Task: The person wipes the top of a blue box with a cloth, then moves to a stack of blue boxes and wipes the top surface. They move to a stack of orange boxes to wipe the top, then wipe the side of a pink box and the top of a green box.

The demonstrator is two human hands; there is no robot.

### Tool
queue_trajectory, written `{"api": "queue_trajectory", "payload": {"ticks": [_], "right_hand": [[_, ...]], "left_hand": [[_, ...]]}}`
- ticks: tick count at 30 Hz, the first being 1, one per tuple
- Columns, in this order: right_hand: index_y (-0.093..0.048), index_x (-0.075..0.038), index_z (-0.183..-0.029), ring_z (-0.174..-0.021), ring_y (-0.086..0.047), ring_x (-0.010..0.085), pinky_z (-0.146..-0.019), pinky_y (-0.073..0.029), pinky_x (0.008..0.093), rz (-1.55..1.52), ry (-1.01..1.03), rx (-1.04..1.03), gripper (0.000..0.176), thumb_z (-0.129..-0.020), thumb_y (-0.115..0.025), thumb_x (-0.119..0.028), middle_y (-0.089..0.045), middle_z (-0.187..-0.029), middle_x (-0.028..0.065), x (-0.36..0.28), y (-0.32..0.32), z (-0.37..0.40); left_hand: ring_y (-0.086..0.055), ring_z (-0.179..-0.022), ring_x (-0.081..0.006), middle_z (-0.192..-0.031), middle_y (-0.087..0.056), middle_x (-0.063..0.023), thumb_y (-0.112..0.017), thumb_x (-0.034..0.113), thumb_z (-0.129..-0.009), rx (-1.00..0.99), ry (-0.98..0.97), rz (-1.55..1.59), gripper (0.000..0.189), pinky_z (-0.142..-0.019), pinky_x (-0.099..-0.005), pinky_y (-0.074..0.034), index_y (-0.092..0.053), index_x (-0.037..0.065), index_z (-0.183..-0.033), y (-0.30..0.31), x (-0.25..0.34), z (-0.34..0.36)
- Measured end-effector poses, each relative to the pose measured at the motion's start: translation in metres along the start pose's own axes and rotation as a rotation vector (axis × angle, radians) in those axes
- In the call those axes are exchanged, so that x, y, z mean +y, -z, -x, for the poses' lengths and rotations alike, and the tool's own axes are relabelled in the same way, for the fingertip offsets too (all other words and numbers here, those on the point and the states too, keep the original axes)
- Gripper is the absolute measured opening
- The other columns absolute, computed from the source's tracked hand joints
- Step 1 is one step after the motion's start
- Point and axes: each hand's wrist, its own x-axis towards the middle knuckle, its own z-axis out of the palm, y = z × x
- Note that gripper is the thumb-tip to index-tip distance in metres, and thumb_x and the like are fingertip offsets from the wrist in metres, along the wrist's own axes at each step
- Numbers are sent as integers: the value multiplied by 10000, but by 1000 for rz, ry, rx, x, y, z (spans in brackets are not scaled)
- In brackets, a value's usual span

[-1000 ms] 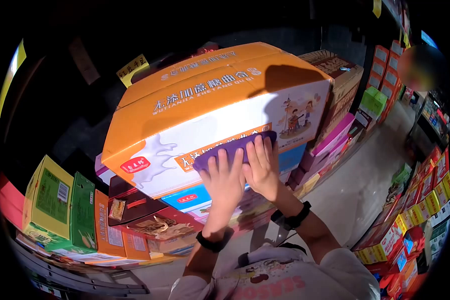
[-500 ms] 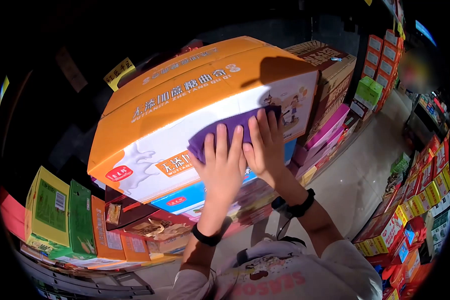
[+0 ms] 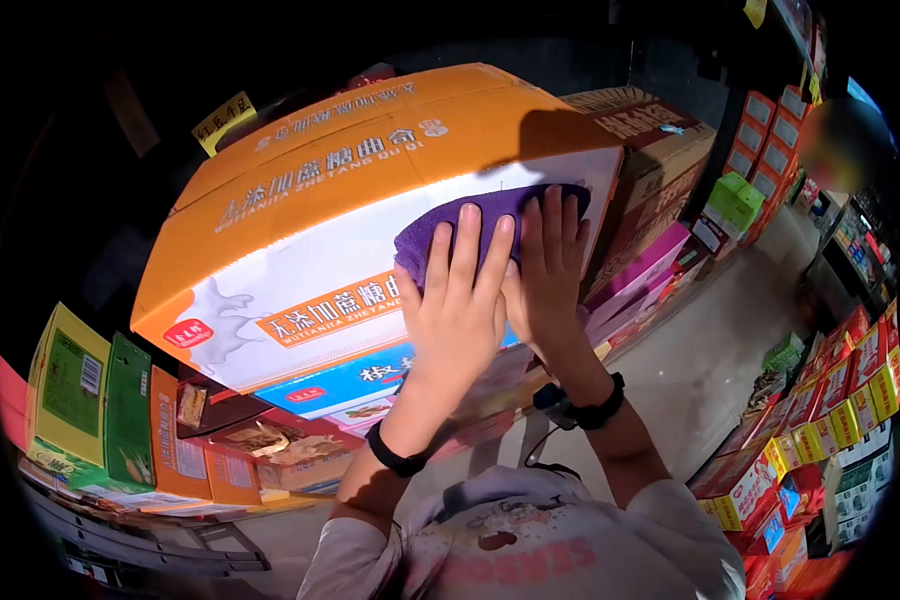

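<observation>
Far to the left of and below the left hand (image 3: 458, 305) stand a yellow-and-green cardboard carton (image 3: 68, 385), a dark green carton (image 3: 130, 412) and an orange carton (image 3: 175, 450). Just below that hand lies a blue printed box (image 3: 335, 385). To the right of the right hand (image 3: 550, 265) sit a brown corrugated box (image 3: 660, 160), pink flat boxes (image 3: 642, 275) and a lime-green box (image 3: 736, 200). Further right are the grey floor (image 3: 710, 350) and red-and-yellow packs (image 3: 850, 390) on shelves.

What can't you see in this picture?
Head view only.
Purple cloth: mostly covered by left hand and right hand.
Orange box: its writing partly behind the hands and cloth.
Blue box: mostly under the orange box.
Yellow tag: writing too small.
</observation>
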Motion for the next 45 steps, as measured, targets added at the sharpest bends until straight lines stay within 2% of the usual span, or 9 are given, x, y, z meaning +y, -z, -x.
{"api": "queue_trajectory", "payload": {"ticks": [7,11,16,21,25,32,35,39,45], "right_hand": [[-369,66,-1213,-1101,-343,543,-921,-266,597,-117,-68,-62,485,-802,-507,-152,-330,-1260,332,9,-19,78],[-302,62,-1267,-1129,-322,542,-924,-260,595,-113,-6,-9,532,-811,-498,-131,-300,-1287,329,14,-14,57],[-178,18,-1349,-1223,-202,532,-965,-178,603,-140,14,-4,643,-797,-485,-101,-179,-1369,305,-3,4,-3],[-399,-28,-1293,-1255,-298,369,-1007,-160,522,-143,106,19,558,-781,-509,-221,-343,-1358,193,-56,-31,13],[-451,-67,-1270,-1290,-290,234,-1052,-121,455,-275,254,-73,491,-812,-465,-244,-378,-1362,102,-127,-57,34],[-480,-62,-1245,-1278,-309,178,-1072,-100,433,-484,238,-146,462,-804,-472,-201,-398,-1352,65,-157,-56,41],[-455,-58,-1268,-1308,-254,220,-1067,-53,472,-376,172,-134,495,-800,-473,-218,-366,-1371,91,-124,-49,45],[-317,0,-1334,-1336,-108,365,-1047,19,519,-310,-36,-73,565,-822,-438,-205,-205,-1419,214,-61,-34,56],[-193,4,-1367,-1285,-102,495,-1009,-30,604,-145,-150,-88,611,-857,-425,-241,-149,-1387,317,2,-6,72]], "left_hand": [[-449,-1088,-220,-1286,-446,-56,-503,189,-787,-123,22,53,458,-862,-477,-305,-498,218,-1244,-34,20,75],[-356,-1198,-333,-1326,-395,-149,-507,187,-827,-168,20,113,433,-952,-495,-224,-484,152,-1258,-25,20,56],[-328,-1244,-302,-1337,-395,-134,-478,191,-843,-34,17,56,403,-1017,-469,-142,-507,206,-1244,6,6,-3],[-218,-1297,-370,-1388,-291,-191,-458,277,-844,58,92,-167,435,-1035,-535,3,-473,173,-1266,7,-49,49],[-200,-1309,-371,-1382,-280,-221,-479,332,-826,-67,361,-385,495,-1028,-560,-23,-438,130,-1276,32,-95,107],[-115,-1300,-459,-1413,-126,-266,-424,318,-862,-98,376,-292,580,-1014,-564,-160,-272,33,-1345,56,-112,113],[-151,-1276,-488,-1394,-195,-264,-454,256,-841,22,329,-144,523,-995,-594,-154,-354,97,-1328,33,-86,100],[-230,-1287,-362,-1398,-295,-104,-516,262,-815,-24,192,-101,463,-993,-547,-196,-459,202,-1271,3,-33,81],[-449,-1000,-249,-1236,-471,-32,-527,237,-773,-146,-4,64,455,-781,-401,-359,-497,253,-1226,-21,14,65]]}}
